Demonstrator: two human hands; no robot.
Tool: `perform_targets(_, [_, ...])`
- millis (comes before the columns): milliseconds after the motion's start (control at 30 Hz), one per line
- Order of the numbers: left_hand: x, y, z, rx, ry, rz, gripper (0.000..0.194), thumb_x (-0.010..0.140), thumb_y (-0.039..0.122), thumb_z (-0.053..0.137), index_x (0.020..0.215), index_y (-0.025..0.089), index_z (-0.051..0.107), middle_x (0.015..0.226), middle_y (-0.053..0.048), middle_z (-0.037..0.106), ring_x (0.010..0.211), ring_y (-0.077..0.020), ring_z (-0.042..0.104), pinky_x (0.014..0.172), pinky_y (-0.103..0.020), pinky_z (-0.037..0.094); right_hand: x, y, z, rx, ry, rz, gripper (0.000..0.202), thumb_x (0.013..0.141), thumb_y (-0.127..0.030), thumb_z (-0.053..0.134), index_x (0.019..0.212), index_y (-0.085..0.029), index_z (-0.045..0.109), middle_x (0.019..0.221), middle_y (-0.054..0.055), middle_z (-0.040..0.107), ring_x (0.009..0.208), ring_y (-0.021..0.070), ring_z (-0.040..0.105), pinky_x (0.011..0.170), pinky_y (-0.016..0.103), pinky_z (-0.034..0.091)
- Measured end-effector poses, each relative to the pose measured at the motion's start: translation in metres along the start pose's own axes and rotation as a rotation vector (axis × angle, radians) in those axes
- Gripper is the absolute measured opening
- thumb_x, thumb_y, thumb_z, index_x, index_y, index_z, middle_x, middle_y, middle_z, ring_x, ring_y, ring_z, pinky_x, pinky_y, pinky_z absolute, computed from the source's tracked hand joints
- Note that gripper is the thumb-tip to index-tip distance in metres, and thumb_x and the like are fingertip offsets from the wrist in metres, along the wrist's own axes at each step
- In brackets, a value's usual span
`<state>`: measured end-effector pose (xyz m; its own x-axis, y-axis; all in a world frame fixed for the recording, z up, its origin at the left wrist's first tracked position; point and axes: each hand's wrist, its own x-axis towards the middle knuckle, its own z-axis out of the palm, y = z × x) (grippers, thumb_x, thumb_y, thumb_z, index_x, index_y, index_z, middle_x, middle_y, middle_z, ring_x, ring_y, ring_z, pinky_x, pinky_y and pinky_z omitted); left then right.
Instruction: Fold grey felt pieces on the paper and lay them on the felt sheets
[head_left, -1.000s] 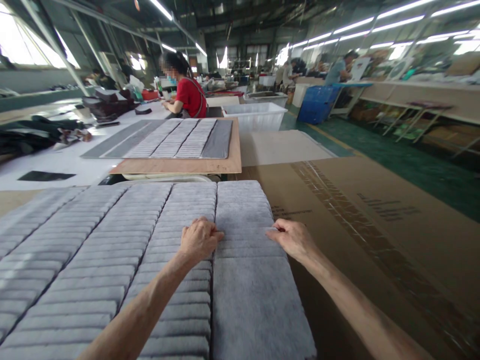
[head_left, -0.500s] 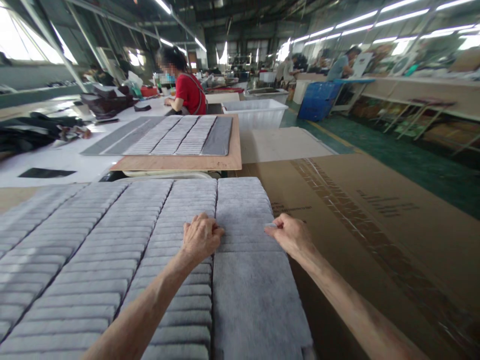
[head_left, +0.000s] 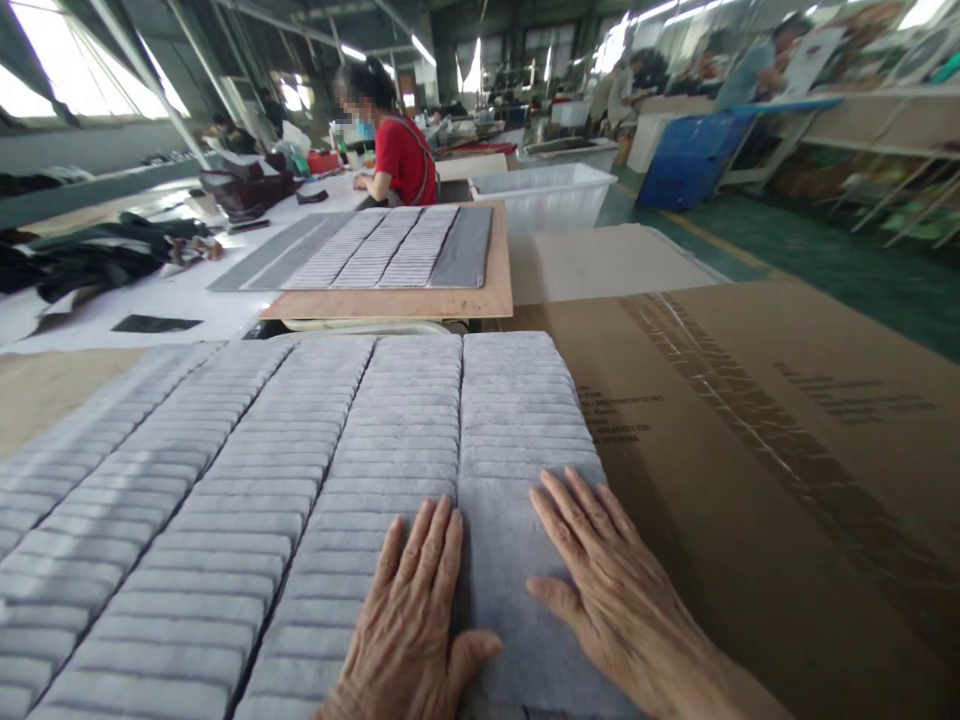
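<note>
Grey fabric pieces lie overlapped in long rows, with narrow dark gaps between the rows. The rightmost row (head_left: 517, 395) ends in a wide, smooth top piece (head_left: 499, 550) near me. My left hand (head_left: 416, 610) rests with fingers stretched out on the edge of the neighbouring row (head_left: 352, 510), its thumb reaching over the smooth piece. Flat on the right side of that piece lies my right hand (head_left: 600, 570), fingers spread. Neither hand grips anything.
Brown cardboard (head_left: 720, 400) lies to the right. Beyond the rows, a wooden board (head_left: 390, 303) carries a grey sheet with more strips. A person in red (head_left: 401, 155) works at the white table (head_left: 225, 265). Behind the board stands a white bin (head_left: 547, 205); a blue container (head_left: 686, 160) is farther right.
Both hands have opened from pinches and come nearer to me, now flat on the fabric. The row's exposed strips reach farther toward me. The camera view has shifted slightly.
</note>
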<state>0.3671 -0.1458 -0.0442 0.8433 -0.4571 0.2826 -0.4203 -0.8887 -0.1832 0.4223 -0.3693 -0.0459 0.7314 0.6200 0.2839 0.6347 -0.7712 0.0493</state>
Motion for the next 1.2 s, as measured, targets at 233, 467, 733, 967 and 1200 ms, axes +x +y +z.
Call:
perform_targets(233, [0.009,-0.004,-0.004,0.059,0.005,0.013,0.081,0.083,0.063,0.032,0.134,0.0,0.033,0.138,-0.019,0.041,0.129,-0.0315,0.035,0.108,-0.045,0.006,0.012,-0.002,0.001,-0.036,0.053,-0.045,0.06,0.091,-0.049,0.037,0.139,-0.014,0.031,0.147,0.007,0.025,0.135,0.0283,0.018,0.102,0.049,0.032])
perform_targets(467, [0.021,-0.007,-0.009,0.003,-0.036,0.011,0.07,0.085,0.055,0.039,0.136,0.008,0.033,0.142,-0.011,0.038,0.132,-0.0293,0.029,0.108,-0.046,0.006,0.013,-0.001,0.009,-0.029,0.041,-0.081,0.061,0.09,-0.05,0.039,0.138,-0.013,0.033,0.145,0.009,0.027,0.134,0.0301,0.021,0.101,0.05,0.033])
perform_targets(733, [0.061,-0.015,-0.001,-0.371,-0.064,-0.211,0.026,0.088,0.013,0.039,0.105,0.022,0.056,0.112,-0.003,0.062,0.103,-0.0203,0.053,0.09,-0.042,0.034,0.018,0.016,-0.001,0.15,0.171,0.101,0.032,0.092,-0.026,0.042,0.118,-0.011,0.052,0.121,0.011,0.054,0.113,0.0237,0.046,0.093,0.041,0.04])
perform_targets(967, [0.088,-0.033,-0.003,-0.429,-0.192,-0.313,0.013,0.08,0.015,0.051,0.088,0.024,0.057,0.089,-0.001,0.063,0.089,-0.0222,0.053,0.072,-0.039,0.035,0.025,0.041,-0.001,0.218,0.156,0.301,0.007,0.085,-0.021,0.051,0.086,-0.019,0.058,0.084,0.005,0.061,0.083,0.0196,0.053,0.072,0.032,0.045])
perform_targets(1200, [0.092,-0.035,0.006,-0.425,-0.13,-0.31,0.009,0.079,0.018,0.054,0.08,0.023,0.06,0.083,-0.002,0.064,0.088,-0.0231,0.053,0.073,-0.041,0.037,0.027,0.051,0.002,0.242,0.131,0.331,0.011,0.082,-0.023,0.052,0.071,-0.022,0.057,0.074,0.002,0.058,0.076,0.0185,0.051,0.068,0.03,0.041])
